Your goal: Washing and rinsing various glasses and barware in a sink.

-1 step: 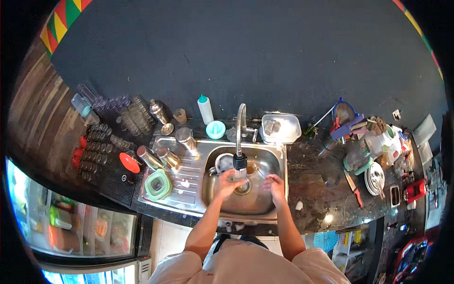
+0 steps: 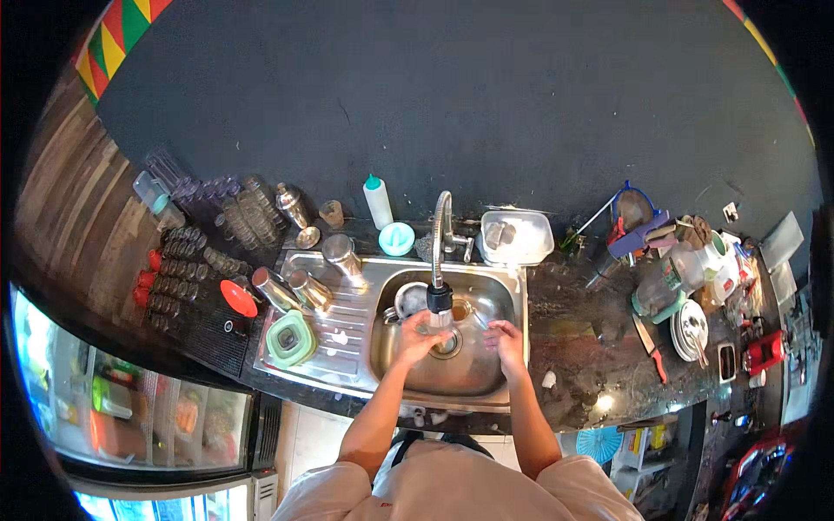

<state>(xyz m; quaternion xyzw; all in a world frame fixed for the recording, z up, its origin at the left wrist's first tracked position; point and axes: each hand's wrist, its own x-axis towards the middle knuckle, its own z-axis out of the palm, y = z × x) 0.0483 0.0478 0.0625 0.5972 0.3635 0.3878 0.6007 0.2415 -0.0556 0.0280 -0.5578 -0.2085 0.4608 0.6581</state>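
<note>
A clear glass [image 2: 440,322], outline blurred, sits just below the faucet [image 2: 440,298]; a thin, pale stick [image 2: 480,320] slants to the faucet's right.

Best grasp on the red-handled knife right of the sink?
Probably its red handle, coming from the front of the counter: the knife lies with that end nearer the front edge, its blade pointing rearward.
</note>
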